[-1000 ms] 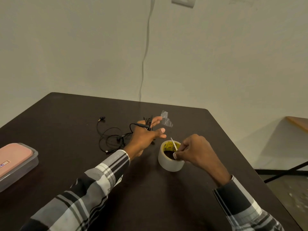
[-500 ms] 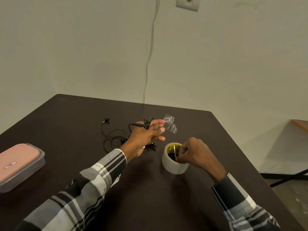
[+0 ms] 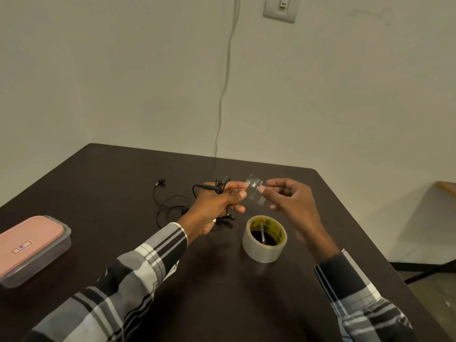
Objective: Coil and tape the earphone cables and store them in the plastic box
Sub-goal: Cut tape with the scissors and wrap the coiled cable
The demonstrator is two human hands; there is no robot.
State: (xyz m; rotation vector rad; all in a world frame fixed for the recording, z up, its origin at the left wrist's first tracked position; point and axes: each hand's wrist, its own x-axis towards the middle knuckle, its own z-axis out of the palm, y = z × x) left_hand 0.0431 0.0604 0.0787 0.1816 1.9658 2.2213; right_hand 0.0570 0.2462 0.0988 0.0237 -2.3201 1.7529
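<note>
Our left hand (image 3: pixel 217 206) grips the coiled black earphone cable (image 3: pixel 212 188) and one edge of the clear tape strip (image 3: pixel 255 191); our right hand (image 3: pixel 288 201) pinches the strip's opposite edge, just beside the coil.

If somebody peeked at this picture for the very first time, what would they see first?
Probably the two hands in the middle: the left hand and right hand pinch a small clear piece of tape between them above the dark table, with a bunched black earphone cable in the left hand. Just below sits a tape roll, and a pink-lidded plastic box waits at the table's left edge.
</note>
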